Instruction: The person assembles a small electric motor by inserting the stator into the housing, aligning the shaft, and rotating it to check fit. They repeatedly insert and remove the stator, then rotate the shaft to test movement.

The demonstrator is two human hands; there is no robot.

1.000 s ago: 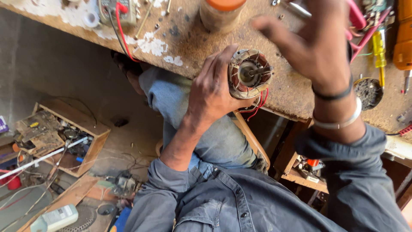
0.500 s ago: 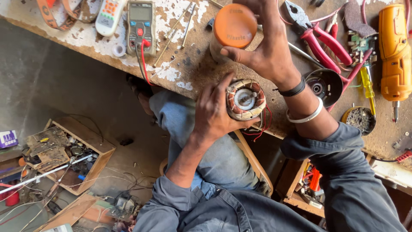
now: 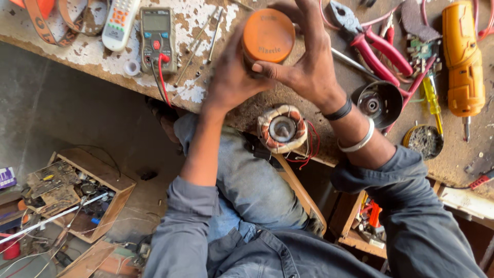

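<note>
Both of my hands hold a jar with an orange lid [image 3: 268, 35] on the worn workbench [image 3: 92, 54]. My left hand [image 3: 231, 77] wraps the jar's left side. My right hand [image 3: 309, 62] grips it from the right, fingers over the lid's edge. A motor stator with copper windings and red wires [image 3: 282, 128] rests free at the bench's near edge, just below my hands. The jar's body is hidden by my fingers.
A multimeter with red and black leads [image 3: 156, 38] and a white remote [image 3: 119, 21] lie at left. Red-handled pliers [image 3: 370, 46], a round metal motor cover [image 3: 376, 104], a yellow screwdriver [image 3: 431, 100] and an orange drill [image 3: 463, 56] lie at right. A wooden box of parts [image 3: 77, 195] sits on the floor.
My left hand let go of the stator, which now rests on the bench edge, and moved up to the orange-lidded jar. My right hand keeps its grip on the jar.
</note>
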